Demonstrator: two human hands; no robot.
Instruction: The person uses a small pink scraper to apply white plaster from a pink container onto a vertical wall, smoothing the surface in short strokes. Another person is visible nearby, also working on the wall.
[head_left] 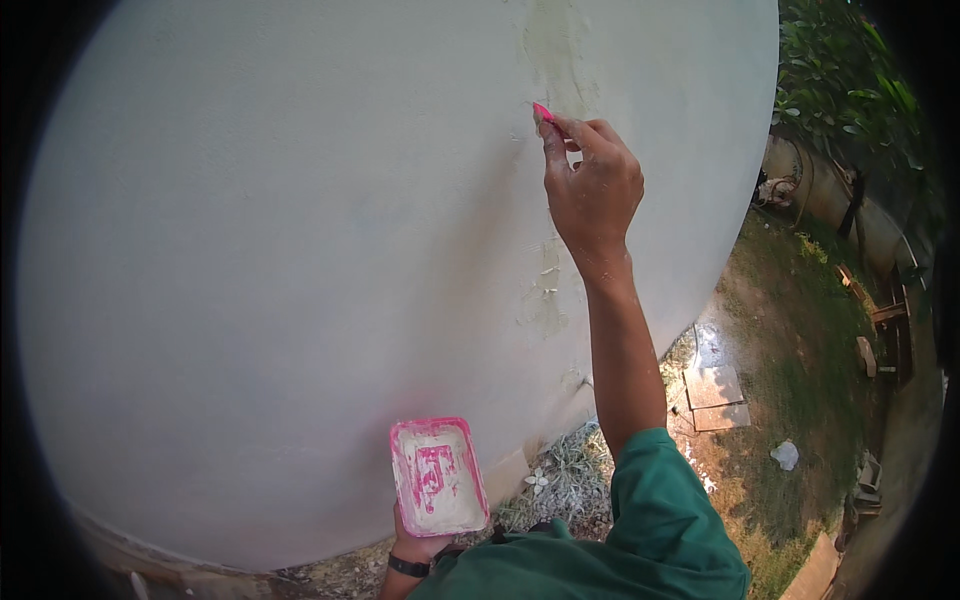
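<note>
My right hand [597,185] is raised against a pale wall [270,240], pinching a small pink putty spreader [542,113] between thumb and fingers. Most of the spreader is hidden by the fingertips, which are smeared white. Beside it, a greenish-grey patch of putty [556,55] runs up the wall. A second rough patch [545,285] lies lower, left of my forearm. Down near my body, my left hand [422,545] holds a pink rectangular tray [432,466] from beneath, its fingers mostly hidden. White paste coats the tray's inside, with bare pink showing in the middle.
Whitish-dusted plants [568,480] grow at the wall's foot. To the right, flat tiles [714,388] and a white lump [785,455] lie on grassy ground. Leafy bushes [840,80] and a low boundary wall [915,420] stand along the far right.
</note>
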